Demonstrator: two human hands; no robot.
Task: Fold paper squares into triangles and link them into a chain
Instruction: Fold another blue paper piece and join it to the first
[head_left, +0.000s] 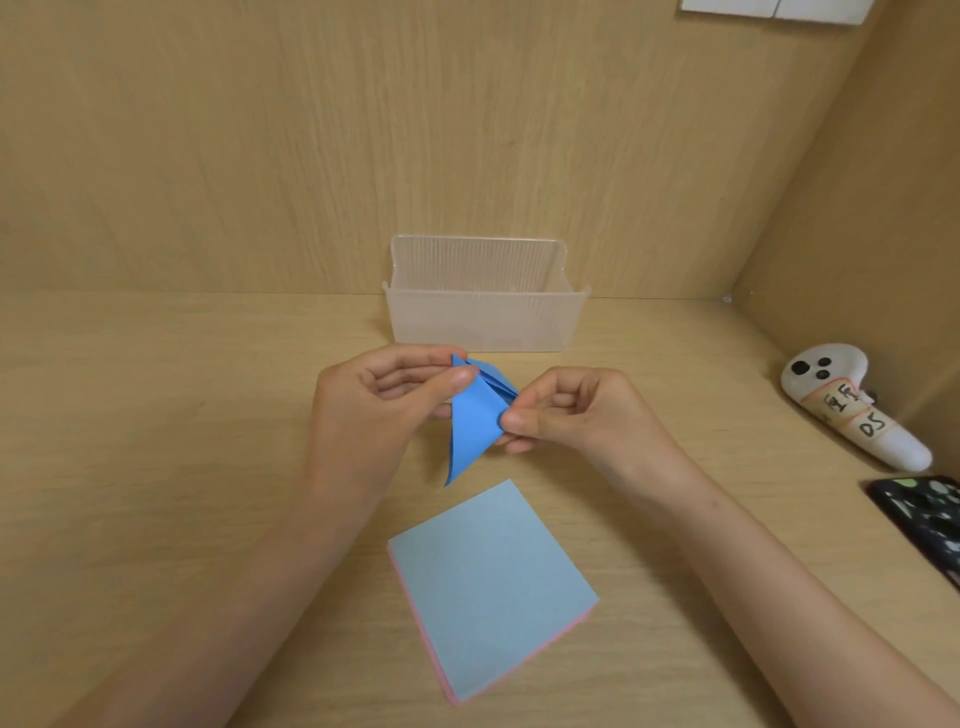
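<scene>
A folded blue paper triangle (472, 421) hangs in the air above the wooden table, its long point aimed down. My left hand (384, 400) pinches its upper left corner between thumb and fingers. My right hand (561, 410) pinches its right edge, where more folded blue layers stick out behind. On the table nearer to me lies a stack of paper squares (488, 587), pale blue on top with pink sheets showing at its left edge.
A clear ribbed plastic box (485, 312) stands at the back against the wooden wall. A white handheld controller with paper labels (852, 405) lies at the right, and a dark patterned phone (924, 514) at the right edge. A side wall closes off the right.
</scene>
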